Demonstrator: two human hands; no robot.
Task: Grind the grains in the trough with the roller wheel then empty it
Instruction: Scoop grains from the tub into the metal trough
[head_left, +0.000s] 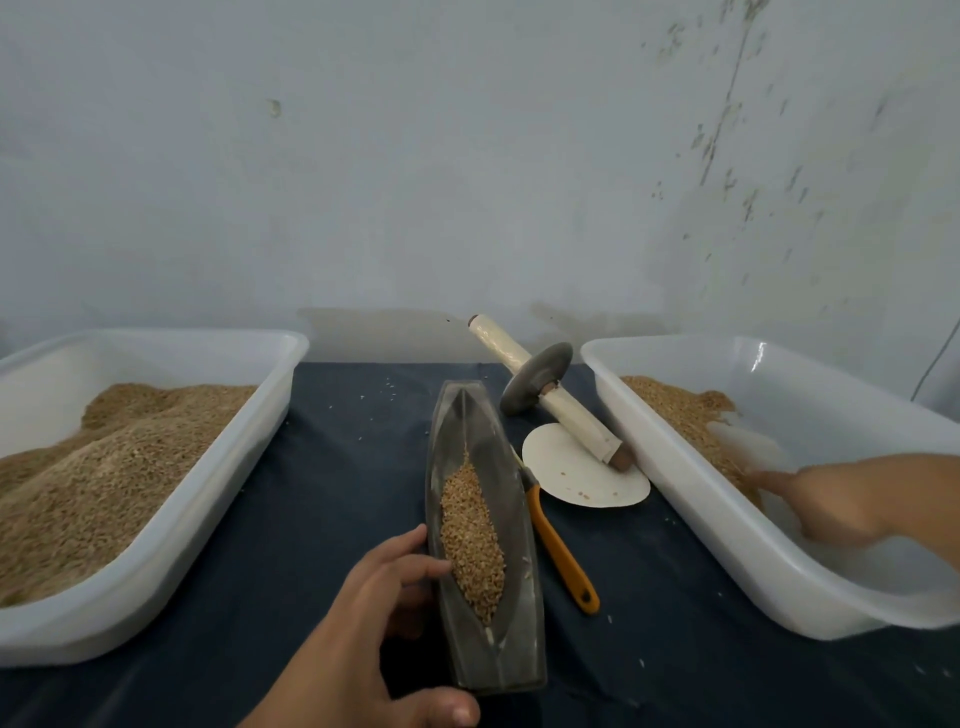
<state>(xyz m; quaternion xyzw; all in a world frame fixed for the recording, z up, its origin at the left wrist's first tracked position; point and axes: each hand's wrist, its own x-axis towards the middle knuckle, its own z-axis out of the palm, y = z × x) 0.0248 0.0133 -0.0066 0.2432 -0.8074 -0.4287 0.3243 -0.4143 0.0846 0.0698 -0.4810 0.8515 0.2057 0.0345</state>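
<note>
Left hand (374, 613) grips the trough (485, 415); roller wheel (537, 379) lies aslant, beyond and left of the nearer right hand (841, 501), fingers outstretched.

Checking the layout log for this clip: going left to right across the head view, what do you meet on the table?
White left tub → left hand → trough → orange-handled tool → right tub. Omitted as overlapping: roller wheel, paper disc.
</note>
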